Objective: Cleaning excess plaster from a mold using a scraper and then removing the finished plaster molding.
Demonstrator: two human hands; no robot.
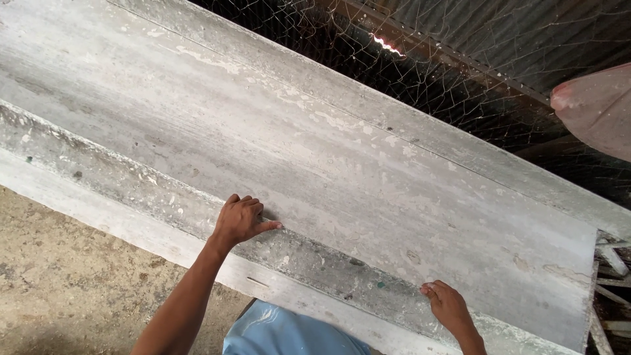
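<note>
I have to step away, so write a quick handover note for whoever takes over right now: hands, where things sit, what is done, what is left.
Left hand: fingers curled on the near edge of the wide grey board, thumb out.
Right hand: fingertips on the same edge, further right.
The board lies slanted over a lower plank, above the dirt floor. Netting hangs behind.
Done: both hands placed on the board.
Left: neither hand grips it fully; board not lifted.

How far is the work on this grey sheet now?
Done: the grey sheet lies flat, its surface bare and stained. In hand: the left hand and right hand both press on its near ridge. Left: nothing shows it lifted or moved; both hands only rest there.
</note>
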